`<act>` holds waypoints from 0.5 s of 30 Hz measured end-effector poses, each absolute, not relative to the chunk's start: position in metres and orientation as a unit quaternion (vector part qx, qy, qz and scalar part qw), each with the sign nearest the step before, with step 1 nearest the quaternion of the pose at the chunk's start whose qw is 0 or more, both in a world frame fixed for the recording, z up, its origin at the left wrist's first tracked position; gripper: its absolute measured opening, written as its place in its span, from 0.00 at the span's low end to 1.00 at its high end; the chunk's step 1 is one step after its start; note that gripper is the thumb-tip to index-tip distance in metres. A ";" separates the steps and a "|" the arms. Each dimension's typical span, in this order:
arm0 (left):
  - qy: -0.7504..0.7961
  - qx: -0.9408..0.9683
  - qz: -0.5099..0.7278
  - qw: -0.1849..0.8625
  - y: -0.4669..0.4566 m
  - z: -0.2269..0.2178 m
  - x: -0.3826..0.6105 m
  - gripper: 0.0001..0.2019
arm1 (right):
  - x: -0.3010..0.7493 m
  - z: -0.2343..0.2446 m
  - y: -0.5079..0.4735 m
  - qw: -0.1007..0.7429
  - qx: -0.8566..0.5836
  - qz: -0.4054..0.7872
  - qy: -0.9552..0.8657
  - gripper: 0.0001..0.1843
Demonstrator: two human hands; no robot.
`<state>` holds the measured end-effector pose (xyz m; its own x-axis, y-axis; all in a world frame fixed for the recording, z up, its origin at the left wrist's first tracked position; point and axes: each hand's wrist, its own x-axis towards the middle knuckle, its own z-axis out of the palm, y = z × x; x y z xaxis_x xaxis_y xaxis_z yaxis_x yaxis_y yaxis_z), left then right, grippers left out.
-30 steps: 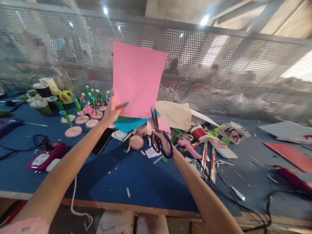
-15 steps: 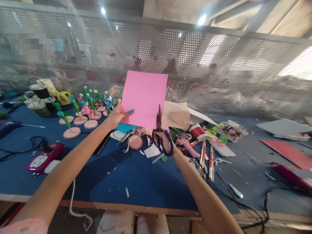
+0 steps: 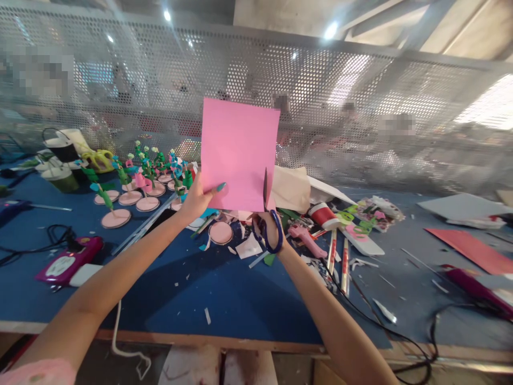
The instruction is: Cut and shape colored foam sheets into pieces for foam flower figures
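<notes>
My left hand (image 3: 199, 199) pinches the lower left part of a pink sheet of paper (image 3: 238, 152), its thumb lying over the front. The sheet is held upright above the table. In my right hand (image 3: 271, 230) is a pair of scissors (image 3: 276, 235) with dark blue handles, my fingers through the loops. One blade shows in front of the sheet near its lower right edge and points upward; the other blade is hidden, seemingly behind the paper. Under the hands lie paper scraps (image 3: 248, 247) and a round pink disc (image 3: 220, 233).
Several small craft flowers on round pink bases (image 3: 116, 218) stand at the left, near a purple power strip (image 3: 70, 260). Right of my hands lie a pink glue gun (image 3: 308, 240), a red ribbon spool (image 3: 323, 215) and a red sheet (image 3: 467, 248). A perforated metal screen (image 3: 320, 123) rises behind.
The pink sheet has been raised and tilted more upright. The scissors have moved onto its lower right edge, one blade now in front of the paper. A clear strip shows beside my left forearm.
</notes>
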<state>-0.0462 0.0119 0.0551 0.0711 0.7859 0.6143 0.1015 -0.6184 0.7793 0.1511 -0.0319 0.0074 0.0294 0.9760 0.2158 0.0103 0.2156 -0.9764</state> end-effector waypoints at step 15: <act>0.362 0.734 0.542 0.189 0.019 0.060 -0.057 0.32 | 0.179 0.050 -0.034 0.326 -0.327 0.780 -0.424 0.11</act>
